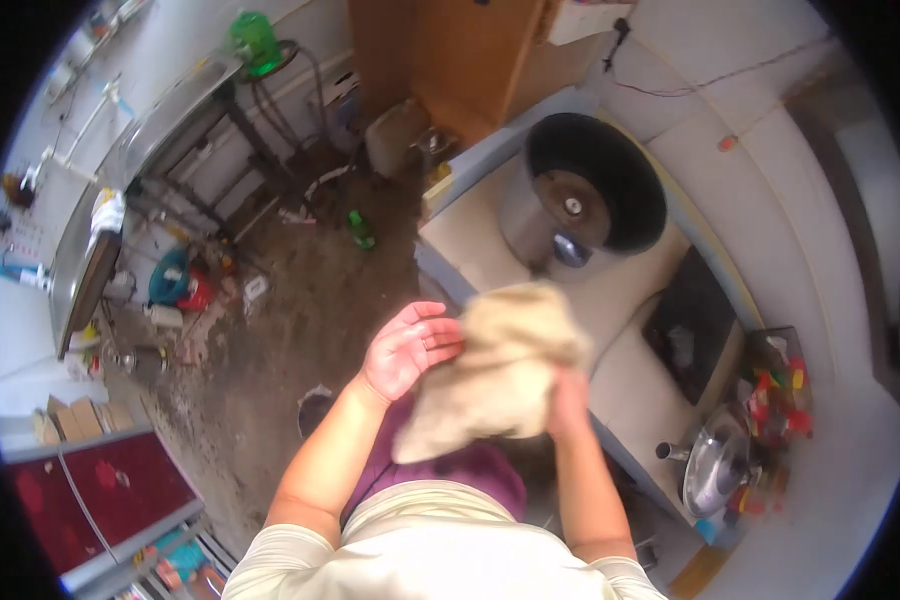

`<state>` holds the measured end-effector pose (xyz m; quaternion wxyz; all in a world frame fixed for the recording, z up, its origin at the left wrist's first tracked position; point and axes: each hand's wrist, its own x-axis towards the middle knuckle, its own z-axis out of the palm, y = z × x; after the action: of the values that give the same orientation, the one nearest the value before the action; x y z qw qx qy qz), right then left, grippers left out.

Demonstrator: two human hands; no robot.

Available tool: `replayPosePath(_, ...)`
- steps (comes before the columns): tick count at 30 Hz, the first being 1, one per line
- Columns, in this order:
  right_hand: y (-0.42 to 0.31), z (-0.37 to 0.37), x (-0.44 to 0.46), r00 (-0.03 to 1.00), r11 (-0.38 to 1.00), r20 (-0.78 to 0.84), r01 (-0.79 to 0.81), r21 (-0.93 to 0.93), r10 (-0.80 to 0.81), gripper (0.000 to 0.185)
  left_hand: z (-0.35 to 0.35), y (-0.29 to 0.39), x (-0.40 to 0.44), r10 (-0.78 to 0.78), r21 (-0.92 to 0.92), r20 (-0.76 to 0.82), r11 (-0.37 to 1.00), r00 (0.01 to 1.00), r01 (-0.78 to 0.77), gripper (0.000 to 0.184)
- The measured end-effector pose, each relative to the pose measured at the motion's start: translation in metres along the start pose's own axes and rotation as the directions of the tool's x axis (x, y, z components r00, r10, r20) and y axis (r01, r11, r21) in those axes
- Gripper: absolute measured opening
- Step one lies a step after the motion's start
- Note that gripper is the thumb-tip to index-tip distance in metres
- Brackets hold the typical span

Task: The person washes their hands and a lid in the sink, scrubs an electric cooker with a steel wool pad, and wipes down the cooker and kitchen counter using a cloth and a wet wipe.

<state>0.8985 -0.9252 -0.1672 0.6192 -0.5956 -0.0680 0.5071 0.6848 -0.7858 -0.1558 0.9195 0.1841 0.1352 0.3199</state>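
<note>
A crumpled tan cloth (495, 375), smeared by motion, hangs in front of my body above the purple clothing at my waist. My right hand (568, 402) grips its right side; the fingers are blurred and partly hidden by the fabric. On the other side, my left hand (410, 350) is open with its palm showing and fingers stretched toward the cloth. Its fingertips are at the cloth's left edge, and I cannot tell if they touch it. Beyond the cloth, a large dark round pot (595, 185) with a metal fitting at its bottom stands on the pale counter (470, 235).
A black cooktop panel (690, 325) is set in the counter at right, near a shiny metal lid (718, 460) and red packets (775, 400). A green bottle (360, 230) is on the stained floor. A sink bench (160, 120) runs along the left, with a dark red cabinet (100, 495) nearer.
</note>
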Motion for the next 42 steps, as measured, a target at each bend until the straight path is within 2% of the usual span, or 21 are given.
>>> replayPosePath(2, -0.020, -0.036, 0.009, 0.994, 0.981, -0.106, 0.051, 0.188, -0.031, 0.035, -0.020, -0.011, -0.021, -0.008, 0.057, -0.116, 0.998, 0.993, 0.015, 0.040)
replayPosePath(5, -0.046, -0.066, 0.024, 0.859, 0.906, -0.315, 0.329, -0.264, -0.404, 0.056, -0.061, -0.025, -0.062, 0.040, -0.028, -0.367, 0.998, 0.929, -0.054, 0.039)
replayPosePath(6, -0.042, -0.087, 0.039, 0.778, 0.746, -0.306, 0.290, -0.600, -0.549, 0.064, -0.076, -0.027, -0.076, 0.056, -0.059, -0.434, 0.994, 0.899, -0.090, 0.038)
replayPosePath(7, -0.031, -0.110, 0.055, 0.647, 0.376, -0.314, -0.045, -0.925, -0.695, 0.060, -0.090, -0.029, -0.092, 0.084, -0.080, -0.493, 0.987, 0.866, -0.142, 0.036)
replayPosePath(10, -0.018, -0.076, 0.050, 0.571, 0.114, 0.048, 0.244, -0.963, -0.820, 0.054, -0.126, -0.025, -0.135, 0.122, -0.103, -0.756, 0.948, 0.643, -0.301, 0.033)
replayPosePath(11, -0.008, -0.044, 0.041, 0.698, 0.346, 0.000, 0.354, -0.869, -0.716, 0.042, -0.142, -0.024, -0.150, 0.130, -0.098, -0.829, 0.924, 0.544, -0.369, 0.031)
replayPosePath(12, 0.012, -0.021, 0.039, 0.727, 0.341, 0.147, 0.479, -0.809, -0.671, 0.036, -0.155, -0.022, -0.167, 0.156, -0.066, -0.873, 0.901, 0.461, -0.429, 0.031)
replayPosePath(14, 0.053, 0.036, 0.027, 0.727, 0.381, 0.433, 0.663, -0.644, -0.533, 0.020, -0.178, -0.021, -0.200, 0.195, 0.007, -0.942, 0.824, 0.272, -0.566, 0.032)
replayPosePath(15, 0.071, 0.061, 0.020, 0.664, 0.341, 0.601, 0.746, -0.572, -0.445, 0.017, -0.182, -0.019, -0.215, 0.200, 0.046, -0.962, 0.791, 0.188, -0.610, 0.033)
replayPosePath(16, 0.091, 0.084, 0.012, 0.659, 0.361, 0.671, 0.750, -0.554, -0.340, 0.015, -0.186, -0.018, -0.230, 0.200, 0.061, -0.968, 0.771, 0.150, -0.634, 0.033)
replayPosePath(17, 0.110, 0.105, 0.004, 0.560, 0.274, 0.771, 0.826, -0.492, -0.302, 0.015, -0.191, -0.018, -0.246, 0.199, 0.079, -0.974, 0.750, 0.111, -0.657, 0.033)
replayPosePath(18, 0.128, 0.124, -0.008, 0.593, 0.365, 0.783, 0.782, -0.505, -0.187, 0.014, -0.195, -0.018, -0.263, 0.196, 0.097, -0.978, 0.729, 0.072, -0.678, 0.033)
replayPosePath(20, 0.170, 0.146, -0.021, 0.557, 0.402, 0.831, 0.765, -0.504, -0.017, 0.013, -0.208, -0.024, -0.298, 0.186, 0.096, -0.981, 0.729, 0.062, -0.677, 0.032)
replayPosePath(24, 0.231, 0.178, -0.048, 0.607, 0.280, 0.775, 0.724, -0.631, 0.175, 0.015, -0.227, -0.033, -0.357, 0.150, 0.116, -0.989, 0.838, 0.020, -0.533, 0.036)
replayPosePath(27, 0.259, 0.201, -0.070, 0.684, 0.146, 0.666, 0.657, -0.739, 0.297, 0.023, -0.243, -0.036, -0.401, 0.204, 0.088, -0.964, 0.847, 0.169, -0.524, 0.055)
replayPosePath(30, 0.303, 0.208, -0.082, 0.383, 0.154, 0.924, 0.913, -0.379, 0.000, 0.029, -0.234, -0.017, -0.418, 0.255, 0.067, -0.919, 0.853, 0.300, -0.518, 0.070)
replayPosePath(33, 0.347, 0.222, -0.086, 0.576, 0.409, 0.752, 0.632, -0.659, 0.321, 0.031, -0.231, 0.004, -0.431, 0.243, -0.059, -0.820, 0.864, 0.518, -0.499, 0.080)
replayPosePath(34, 0.366, 0.225, -0.082, 0.598, 0.468, 0.666, 0.479, -0.743, 0.446, 0.031, -0.241, 0.003, -0.433, 0.220, -0.073, -0.828, 0.870, 0.516, -0.488, 0.080)
replayPosePath(38, 0.486, 0.224, -0.038, 0.587, 0.345, 0.636, 0.538, -0.769, 0.502, 0.021, -0.314, -0.020, -0.431, 0.139, -0.103, -0.851, 0.901, 0.506, -0.421, 0.071)
replayPosePath(41, 0.573, 0.229, -0.008, 0.663, 0.227, 0.325, 0.233, -0.946, 0.675, 0.020, -0.366, -0.051, -0.421, 0.060, -0.146, -0.894, 0.897, 0.443, -0.417, 0.061)
replayPosePath(42, 0.609, 0.222, 0.009, 0.658, 0.152, 0.373, 0.368, -0.917, 0.654, 0.019, -0.377, -0.059, -0.419, 0.056, -0.169, -0.890, 0.880, 0.452, -0.443, 0.059)
